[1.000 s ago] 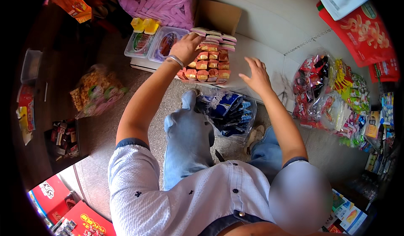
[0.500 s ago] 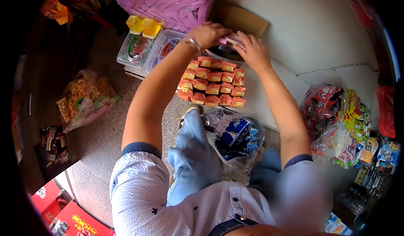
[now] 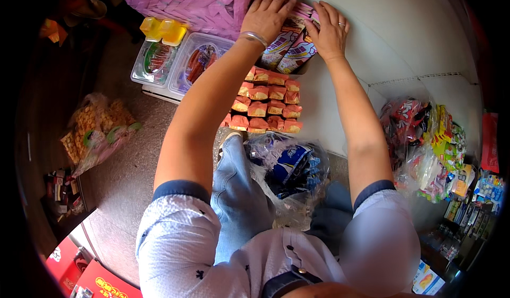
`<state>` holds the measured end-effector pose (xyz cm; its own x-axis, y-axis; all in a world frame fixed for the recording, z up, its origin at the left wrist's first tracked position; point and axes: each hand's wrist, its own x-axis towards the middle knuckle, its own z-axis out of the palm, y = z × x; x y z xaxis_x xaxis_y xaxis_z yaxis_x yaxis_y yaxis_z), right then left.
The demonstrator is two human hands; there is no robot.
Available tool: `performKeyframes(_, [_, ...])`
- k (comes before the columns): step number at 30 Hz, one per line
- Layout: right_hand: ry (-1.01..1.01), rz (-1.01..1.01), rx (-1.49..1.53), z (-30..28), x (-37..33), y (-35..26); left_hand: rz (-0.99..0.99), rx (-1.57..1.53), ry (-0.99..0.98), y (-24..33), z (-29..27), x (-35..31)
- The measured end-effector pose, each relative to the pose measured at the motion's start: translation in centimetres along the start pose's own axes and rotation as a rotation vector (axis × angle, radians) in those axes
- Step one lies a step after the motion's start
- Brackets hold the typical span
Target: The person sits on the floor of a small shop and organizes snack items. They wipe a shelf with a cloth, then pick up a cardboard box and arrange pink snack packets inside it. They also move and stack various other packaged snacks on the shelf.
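Narrow pink, white and purple snack boxes [image 3: 289, 47] stand side by side against the wall at the far end of the ledge. My left hand [image 3: 267, 17] lies at their upper left, fingers stretched out and spread. On their right side is my right hand [image 3: 329, 36], its thumb apart from its long fingers and touching the box edges. Neither hand is wrapped round a box. Just nearer than the boxes sit rows of small orange-and-cream packets [image 3: 266, 100], partly covered by my left forearm.
Clear plastic tubs [image 3: 183, 80] and yellow containers [image 3: 163, 30] stand to the left, below a large bag of pink packets [image 3: 186, 3]. A bag of blue packets [image 3: 292, 165] lies by my legs. Bagged snacks [image 3: 419, 144] are at right, a puffed-snack bag [image 3: 101, 128] at left.
Both hands have moved farther away and spread apart. The pink box that lay tilted between them now appears among boxes with their printed fronts showing. The view has shifted slightly.
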<state>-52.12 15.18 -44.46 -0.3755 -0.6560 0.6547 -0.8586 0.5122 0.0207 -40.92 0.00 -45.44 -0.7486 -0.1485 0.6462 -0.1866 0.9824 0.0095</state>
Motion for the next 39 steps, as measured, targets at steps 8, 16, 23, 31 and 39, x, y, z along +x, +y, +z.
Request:
performKeyframes(8, [0.175,0.310,0.437,0.7,-7.0,0.1,-0.028,-0.158,0.048,-1.7,-3.6,-3.2])
performKeyframes(16, [-0.619,0.708,0.616,8.1,-15.4,1.1,-0.261,-0.268,-0.075,-0.2,-5.5,-6.3])
performKeyframes(23, [-0.557,0.649,0.590,9.9,-18.3,5.2,-0.460,-0.371,-0.446,0.3,-4.8,-6.9])
performKeyframes(31, [-0.414,1.080,0.729,5.6,-19.0,9.0,-0.254,-0.324,-0.412,5.9,-5.1,-4.6])
performKeyframes(39, [-0.408,1.371,0.649,-1.0,-20.8,12.7,-0.201,-0.613,-0.401,12.3,-10.2,-9.9])
